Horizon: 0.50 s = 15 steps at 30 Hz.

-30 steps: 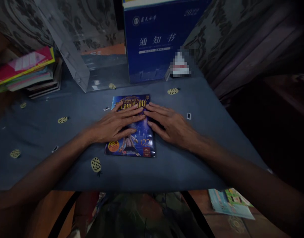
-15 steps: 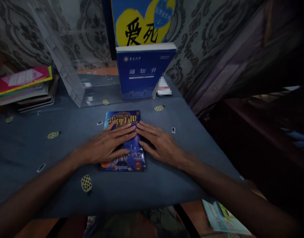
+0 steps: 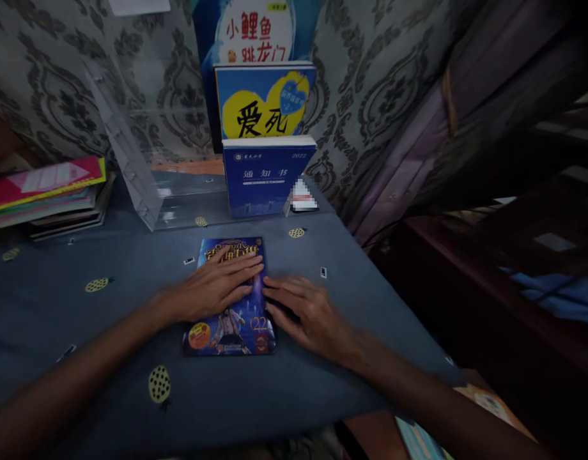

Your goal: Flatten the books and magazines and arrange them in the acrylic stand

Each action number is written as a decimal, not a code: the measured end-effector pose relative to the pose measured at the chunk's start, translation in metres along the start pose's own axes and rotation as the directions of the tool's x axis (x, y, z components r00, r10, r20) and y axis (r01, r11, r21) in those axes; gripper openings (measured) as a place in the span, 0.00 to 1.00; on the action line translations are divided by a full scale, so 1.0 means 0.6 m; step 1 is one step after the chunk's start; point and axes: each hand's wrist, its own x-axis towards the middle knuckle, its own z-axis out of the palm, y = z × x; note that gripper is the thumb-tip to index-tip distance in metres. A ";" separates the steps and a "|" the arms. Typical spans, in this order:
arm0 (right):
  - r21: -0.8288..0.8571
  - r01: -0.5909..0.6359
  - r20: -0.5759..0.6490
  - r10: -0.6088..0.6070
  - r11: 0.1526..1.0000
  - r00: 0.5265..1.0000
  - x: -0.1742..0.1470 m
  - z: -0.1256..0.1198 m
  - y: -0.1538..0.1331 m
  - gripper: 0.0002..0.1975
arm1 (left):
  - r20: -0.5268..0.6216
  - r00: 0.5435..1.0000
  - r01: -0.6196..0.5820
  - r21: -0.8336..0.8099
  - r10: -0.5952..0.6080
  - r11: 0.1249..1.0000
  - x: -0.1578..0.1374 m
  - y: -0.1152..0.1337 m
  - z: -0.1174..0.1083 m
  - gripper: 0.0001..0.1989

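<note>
A blue paperback book with gold lettering and the number 22 lies flat on the dark cloth. My left hand rests across its upper cover with fingers stretched out, hiding part of the title. At the book's right edge is my right hand, its fingers slightly bent and the thumb apart below them. Its fingertips reach the edge; whether they pinch it is not visible.
Behind stands a clear acrylic rack holding a blue booklet, a yellow-and-blue book and a taller book. Stacked books lie at left. The table's right edge slants towards me. A patterned curtain hangs behind.
My right hand has slid off the cover to the book's right edge, and its fingers have bent. My left hand stays flat on the cover. The view has tilted upward.
</note>
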 end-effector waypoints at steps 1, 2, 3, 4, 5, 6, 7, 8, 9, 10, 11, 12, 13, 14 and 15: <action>0.002 0.013 -0.002 -0.013 1.000 1.000 -0.001 -0.001 -0.002 0.13 | -0.001 1.000 0.007 0.000 -0.007 1.000 0.010 -0.006 0.001 0.26; 0.002 0.021 -0.003 -0.021 1.000 1.000 -0.001 -0.001 -0.004 0.13 | -0.003 1.000 0.015 0.002 -0.015 1.000 0.019 -0.013 0.001 0.26; -0.001 0.023 -0.002 -0.023 1.000 1.000 -0.002 -0.001 -0.005 0.13 | -0.004 1.000 0.023 0.004 -0.023 1.000 0.028 -0.019 0.002 0.27; -0.003 0.022 0.004 -0.022 1.000 1.000 -0.002 -0.001 -0.005 0.13 | -0.007 1.000 0.029 0.007 -0.029 1.000 0.036 -0.025 0.003 0.27; -0.003 0.021 0.010 -0.021 1.000 1.000 -0.003 0.000 -0.004 0.13 | -0.008 0.999 0.033 0.008 -0.032 0.999 0.043 -0.030 0.003 0.27; -0.003 0.016 0.020 -0.016 1.000 1.000 -0.004 0.000 -0.003 0.13 | -0.011 0.999 0.036 0.010 -0.036 0.999 0.048 -0.033 0.003 0.27; -0.004 0.006 0.031 -0.005 1.000 0.999 -0.004 0.001 -0.002 0.13 | -0.009 0.999 0.039 0.011 -0.039 0.999 0.051 -0.035 0.004 0.27; -0.004 -0.005 0.041 0.006 1.000 0.999 -0.005 0.002 -0.001 0.14 | -0.002 0.999 0.043 0.013 -0.043 0.999 0.053 -0.035 0.003 0.27; -0.004 -0.019 0.049 0.019 1.000 0.999 -0.006 0.003 0.000 0.14 | 0.007 0.999 0.049 0.017 -0.049 0.999 0.053 -0.034 0.003 0.28; 0.001 -0.029 0.052 0.029 1.000 0.998 -0.006 0.004 0.001 0.14 | 0.018 0.998 0.053 0.023 -0.053 0.998 0.052 -0.031 0.002 0.28; 0.008 -0.036 0.051 0.036 0.999 0.998 -0.006 0.005 0.002 0.14 | 0.029 0.998 0.052 0.030 -0.053 0.998 0.050 -0.027 0.001 0.28; 0.019 -0.037 0.049 0.036 0.999 0.998 -0.006 0.005 0.003 0.14 | 0.038 0.998 0.048 0.037 -0.050 0.998 0.048 -0.021 0.000 0.29; 0.032 -0.036 0.043 0.034 0.999 0.998 -0.006 0.006 0.004 0.14 | 0.045 0.998 0.040 0.040 -0.041 0.998 0.045 -0.016 0.000 0.29; 0.043 -0.032 0.033 0.031 0.999 0.999 -0.005 0.007 0.005 0.13 | 0.048 0.998 0.027 0.040 -0.028 0.999 0.041 -0.009 0.000 0.29; 0.052 -0.028 0.018 0.027 0.998 0.999 -0.005 0.007 0.006 0.13 | 0.049 0.999 0.010 0.037 -0.012 0.999 0.037 -0.003 0.000 0.29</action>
